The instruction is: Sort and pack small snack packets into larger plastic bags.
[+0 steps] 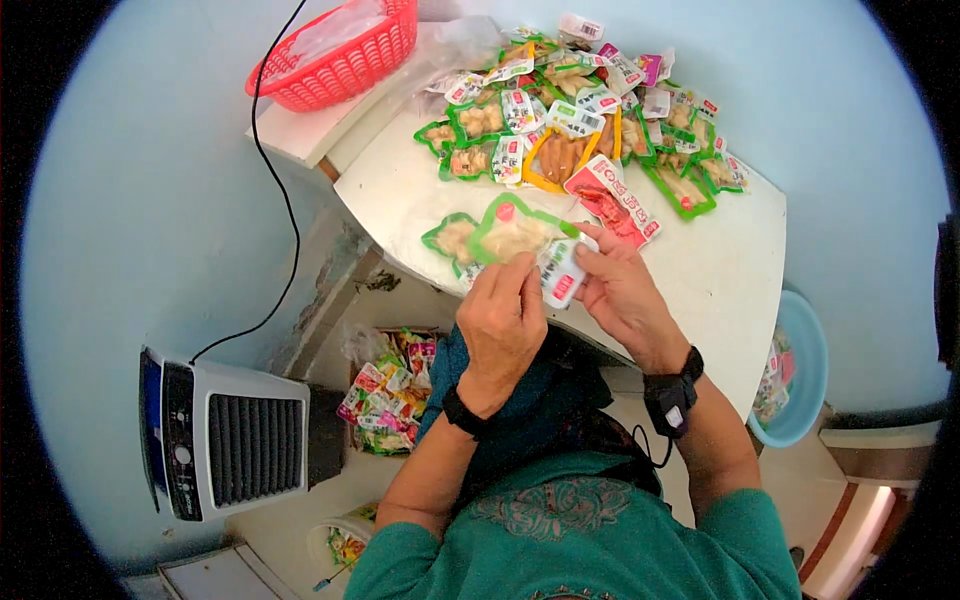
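Note:
Over the table's near edge, both hands are on a clear snack packet (513,236) with a green border and pale pieces inside. My right hand (625,300) grips its white label end between thumb and fingers. Pinched fingers of my left hand (503,322) meet its lower edge near the middle. Just left of it, another green-edged packet (453,238) lies on the white table (700,290), partly covered by the held one. Beyond my right hand is a red and white packet (615,200). An orange-edged packet (562,155) lies among several green-edged ones in the pile behind.
A red plastic basket (345,60) stands at the back left. Below the table's left side sits a box of colourful packets (395,390). A grey and black air cooler (255,445) is at the left, under a hanging black cable (290,205). On the right stands a blue basin (808,375) with packets.

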The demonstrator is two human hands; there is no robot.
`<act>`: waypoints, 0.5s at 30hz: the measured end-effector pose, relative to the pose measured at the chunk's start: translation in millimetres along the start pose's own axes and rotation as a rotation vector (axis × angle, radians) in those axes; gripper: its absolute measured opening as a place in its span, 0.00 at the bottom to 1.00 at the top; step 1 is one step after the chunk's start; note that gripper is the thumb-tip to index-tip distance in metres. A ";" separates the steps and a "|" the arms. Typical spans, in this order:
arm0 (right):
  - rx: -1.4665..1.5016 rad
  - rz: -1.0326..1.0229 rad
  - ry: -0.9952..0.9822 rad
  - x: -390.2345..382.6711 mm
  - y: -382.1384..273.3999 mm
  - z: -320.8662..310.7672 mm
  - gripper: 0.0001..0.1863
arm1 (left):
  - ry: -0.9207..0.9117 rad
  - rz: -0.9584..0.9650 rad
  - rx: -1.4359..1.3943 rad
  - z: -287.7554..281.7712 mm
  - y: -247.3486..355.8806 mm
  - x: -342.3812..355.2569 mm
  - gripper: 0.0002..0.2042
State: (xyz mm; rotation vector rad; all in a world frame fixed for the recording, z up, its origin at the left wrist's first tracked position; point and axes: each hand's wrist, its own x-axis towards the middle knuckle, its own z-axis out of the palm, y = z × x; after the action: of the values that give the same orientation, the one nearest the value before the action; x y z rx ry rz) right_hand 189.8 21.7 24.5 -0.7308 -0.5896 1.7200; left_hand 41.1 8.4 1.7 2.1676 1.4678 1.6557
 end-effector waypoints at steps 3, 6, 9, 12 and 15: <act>0.030 -0.005 -0.035 16.5 9.7 7.2 0.17 | -0.044 -0.048 -0.019 -4.2 4.9 2.2 0.08; 0.056 -0.017 -0.069 33.5 19.6 8.9 0.16 | -0.087 -0.022 0.025 -5.4 4.7 1.8 0.08; 0.082 -0.048 -0.095 48.7 22.8 5.5 0.16 | -0.058 0.025 0.013 -4.5 1.6 3.1 0.09; 0.032 -0.108 -0.058 50.3 25.8 7.3 0.17 | 0.003 0.064 -0.006 -4.0 -0.9 3.5 0.09; -0.112 -0.201 -0.024 52.8 36.2 1.5 0.18 | -0.080 -0.026 -0.012 -6.5 3.1 2.0 0.11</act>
State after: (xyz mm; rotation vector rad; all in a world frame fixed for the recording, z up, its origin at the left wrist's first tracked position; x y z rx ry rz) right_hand 155.1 63.5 -9.3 -0.7049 -0.7553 1.5214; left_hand 38.1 5.0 7.6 2.1716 1.4549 1.5462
